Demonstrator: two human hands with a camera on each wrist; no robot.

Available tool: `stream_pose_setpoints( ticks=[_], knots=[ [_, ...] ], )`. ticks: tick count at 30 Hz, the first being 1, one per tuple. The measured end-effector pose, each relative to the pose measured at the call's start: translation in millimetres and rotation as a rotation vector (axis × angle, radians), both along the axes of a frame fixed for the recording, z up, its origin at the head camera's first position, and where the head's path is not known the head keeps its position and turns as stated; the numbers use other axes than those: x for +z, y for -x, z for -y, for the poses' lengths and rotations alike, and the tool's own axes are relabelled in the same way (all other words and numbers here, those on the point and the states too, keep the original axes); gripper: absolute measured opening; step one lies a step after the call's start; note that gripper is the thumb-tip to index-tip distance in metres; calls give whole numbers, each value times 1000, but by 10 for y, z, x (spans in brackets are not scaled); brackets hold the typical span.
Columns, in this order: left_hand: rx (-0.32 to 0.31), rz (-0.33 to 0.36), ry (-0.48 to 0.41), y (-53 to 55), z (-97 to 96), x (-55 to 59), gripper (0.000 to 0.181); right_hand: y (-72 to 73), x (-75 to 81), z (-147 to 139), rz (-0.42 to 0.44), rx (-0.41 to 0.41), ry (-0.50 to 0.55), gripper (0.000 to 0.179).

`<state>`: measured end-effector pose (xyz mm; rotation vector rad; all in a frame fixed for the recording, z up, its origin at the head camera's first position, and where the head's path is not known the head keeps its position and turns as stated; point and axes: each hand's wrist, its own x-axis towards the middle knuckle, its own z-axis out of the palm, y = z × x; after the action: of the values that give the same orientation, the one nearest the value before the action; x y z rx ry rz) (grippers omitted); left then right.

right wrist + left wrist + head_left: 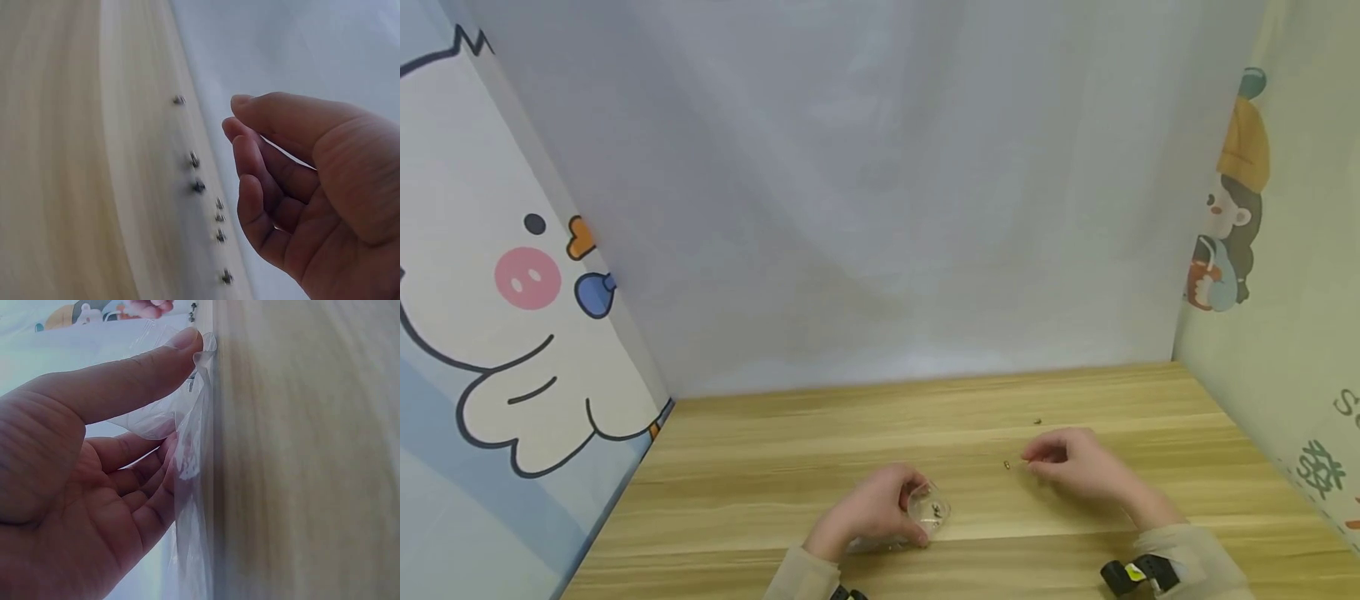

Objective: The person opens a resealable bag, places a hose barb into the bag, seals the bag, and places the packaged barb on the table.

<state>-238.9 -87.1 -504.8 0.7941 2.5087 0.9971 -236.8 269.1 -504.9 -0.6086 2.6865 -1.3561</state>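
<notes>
My left hand grips a clear plastic bag low on the table, thumb and fingers spread around its rounded mouth. A few small dark metal pieces show inside the bag. In the left wrist view the bag's crinkled film runs between thumb and fingers, along the tabletop. Farther right, my right hand hovers over the table with fingers loosely bent, nothing visible between its fingertips. Beside it lie small metal screws; the right wrist view shows several, including a darker screw.
The wood-grain table meets a pale curtain-like backdrop at its far edge. Printed cartoon panels stand at both sides, a white figure on the left. Another small screw lies beyond the right hand.
</notes>
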Motion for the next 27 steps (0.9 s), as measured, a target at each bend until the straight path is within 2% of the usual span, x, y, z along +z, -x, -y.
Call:
stream_pose_setpoints(
  ticks=[8,13,27],
  knots=[
    [-3,-7,-7,0,0,-5,63,36,-25,-452,-54,-123,-52,17],
    [-10,-3,-10,3,1,2,63,34,-27,-652,-56,-150,-82,20],
    [-14,1,-11,22,-7,-9,64,39,-144,-816,27,-182,-118,27]
  ],
)
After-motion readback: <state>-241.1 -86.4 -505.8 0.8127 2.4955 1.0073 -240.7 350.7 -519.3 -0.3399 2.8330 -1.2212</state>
